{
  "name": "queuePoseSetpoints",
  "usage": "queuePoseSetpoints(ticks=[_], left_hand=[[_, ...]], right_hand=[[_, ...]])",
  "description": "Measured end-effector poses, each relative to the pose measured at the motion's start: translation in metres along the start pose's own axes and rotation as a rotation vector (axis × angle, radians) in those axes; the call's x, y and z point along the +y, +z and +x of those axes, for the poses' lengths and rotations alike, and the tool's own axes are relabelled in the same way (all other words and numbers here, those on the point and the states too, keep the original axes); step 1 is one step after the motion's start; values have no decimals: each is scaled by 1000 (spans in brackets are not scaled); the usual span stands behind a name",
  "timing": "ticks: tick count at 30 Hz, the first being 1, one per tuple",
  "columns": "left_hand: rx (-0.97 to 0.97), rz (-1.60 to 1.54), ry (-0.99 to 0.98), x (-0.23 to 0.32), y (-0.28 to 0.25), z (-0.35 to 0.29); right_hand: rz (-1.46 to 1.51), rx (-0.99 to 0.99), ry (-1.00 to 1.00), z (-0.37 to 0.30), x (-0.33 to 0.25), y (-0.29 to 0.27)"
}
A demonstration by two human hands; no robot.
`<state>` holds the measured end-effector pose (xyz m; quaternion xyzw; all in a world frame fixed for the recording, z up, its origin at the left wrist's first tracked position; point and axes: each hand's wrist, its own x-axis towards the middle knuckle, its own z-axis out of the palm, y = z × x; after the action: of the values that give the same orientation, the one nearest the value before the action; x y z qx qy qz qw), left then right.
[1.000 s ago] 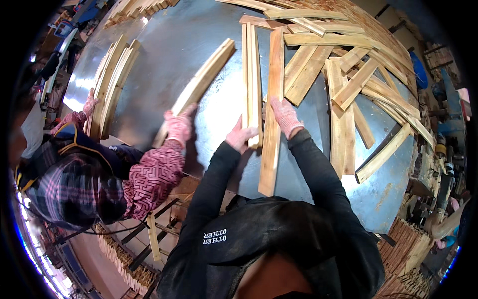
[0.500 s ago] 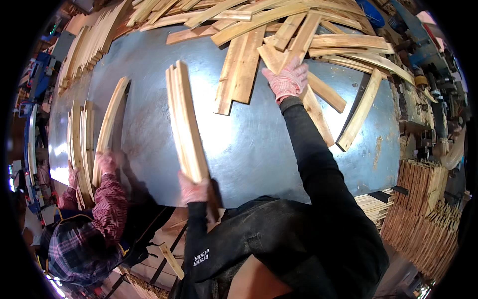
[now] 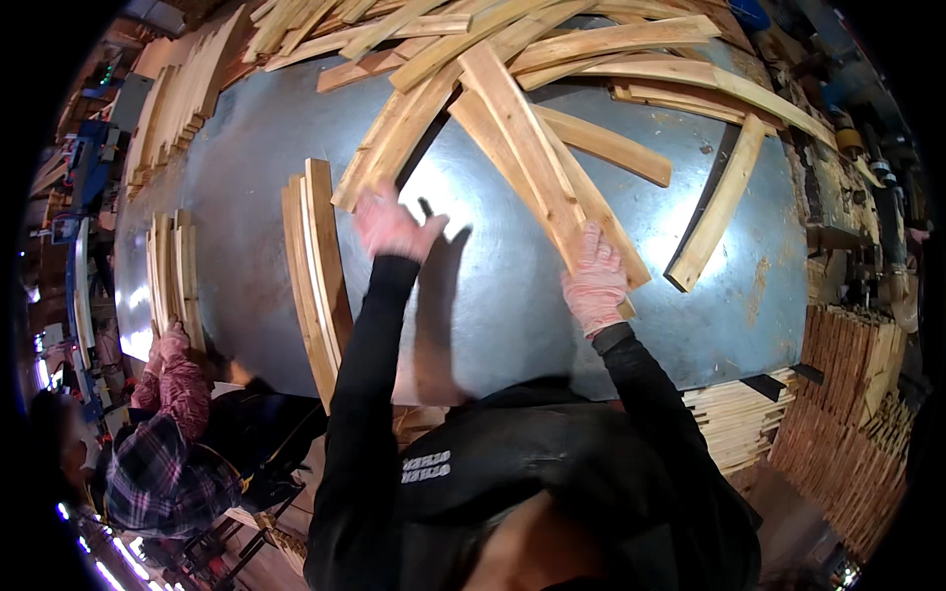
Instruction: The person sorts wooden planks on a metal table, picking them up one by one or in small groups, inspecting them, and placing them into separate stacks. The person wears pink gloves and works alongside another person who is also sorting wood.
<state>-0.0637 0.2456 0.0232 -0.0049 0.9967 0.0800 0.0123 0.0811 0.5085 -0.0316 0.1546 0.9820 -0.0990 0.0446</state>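
Note:
Both my hands wear pink-and-white gloves. My left hand [image 3: 394, 225] is open, thumb spread wide and slightly blurred, at the near end of a pair of wooden slats [image 3: 389, 148]. Whether it touches them I cannot tell. My right hand [image 3: 596, 281] is closed over the near end of a long wooden slat [image 3: 527, 148], which slants from the pile toward me across other slats. To the left of my left forearm lies a small bundle of slats [image 3: 313, 266], long edges together on the grey metal table [image 3: 493, 345].
A heap of loose slats [image 3: 552, 44] covers the table's far side. One slat [image 3: 724, 202] lies apart at right. A co-worker's hands [image 3: 169, 345] hold a bundle of slats [image 3: 172, 266] at left. Stacked wood [image 3: 838, 433] stands beyond the right edge, near machinery [image 3: 877, 187].
My left hand let go of the slat bundle, now lying further left, and moved up and right, opening. My right hand came nearer with a slat. The co-worker's separate slat is no longer apart.

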Motion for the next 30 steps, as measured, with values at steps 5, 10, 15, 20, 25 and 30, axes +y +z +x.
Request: queuePoseSetpoints(ticks=[5, 10, 15, 20, 25, 30], left_hand=[[-36, 274, -93, -49, 18, 133], [-287, 233, -224, -97, 26, 156], [-276, 230, -426, -127, 17, 112], [-257, 208, -322, -124, -51, 67], [-658, -411, -262, -137, -189, 25], [-1033, -1740, -386, -124, -168, -119]], right_hand=[[113, -245, -25, 16, 9, -54], [-13, -84, -112, 56, 11, -17], [-50, -194, -191, 77, 15, -18], [20, -75, -206, 83, 78, -42], [-176, 47, -156, 91, 118, -97], [576, -139, 143, 76, 156, -129]])
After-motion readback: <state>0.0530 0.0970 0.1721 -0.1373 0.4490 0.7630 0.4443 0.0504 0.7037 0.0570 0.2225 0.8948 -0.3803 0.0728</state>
